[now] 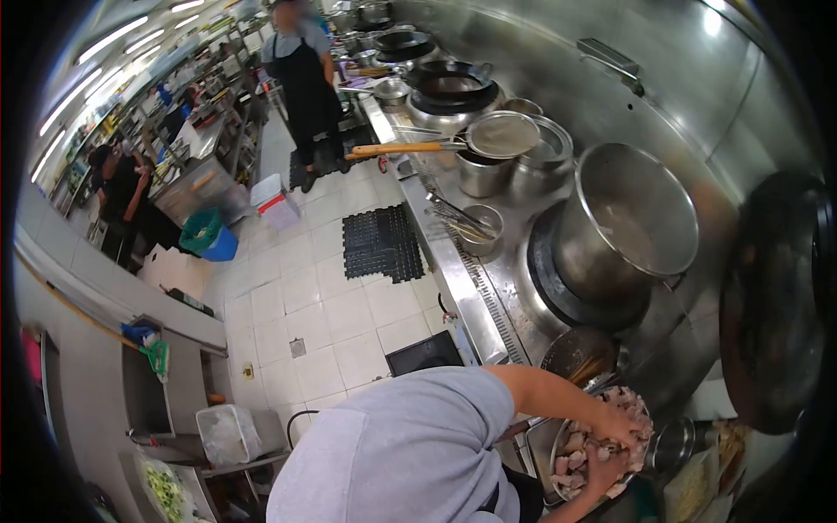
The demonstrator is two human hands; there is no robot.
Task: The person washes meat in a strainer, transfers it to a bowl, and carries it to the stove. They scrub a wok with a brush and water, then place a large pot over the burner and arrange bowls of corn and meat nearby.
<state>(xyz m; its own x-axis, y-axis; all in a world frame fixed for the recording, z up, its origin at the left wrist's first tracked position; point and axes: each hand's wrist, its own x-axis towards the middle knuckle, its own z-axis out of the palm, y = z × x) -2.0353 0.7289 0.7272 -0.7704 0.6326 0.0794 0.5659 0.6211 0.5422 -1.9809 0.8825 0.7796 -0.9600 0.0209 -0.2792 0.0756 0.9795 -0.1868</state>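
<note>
At the lower right, a round metal basin [555, 471] holds many pale pink chunks of raw meat [571, 462]. My left hand [617, 425] reaches in from above, its fingers curled over pieces near the middle. My right hand [602, 466] comes from below, fingers bent around meat close to the left hand. Both hands are down among the chunks, so some fingertips are hidden. Just above the basin is a dark, perforated strainer [565, 347] with a bundle of thin brown sticks in it.
A tall steel stockpot [580, 253] sits on a burner beside the wall. Farther along the range are a wood-handled mesh skimmer [503, 135], a small pot of utensils [481, 228] and woks [449, 83]. A person in a black apron [305, 91] stands in the aisle. Black mats [382, 242] lie on the floor.
</note>
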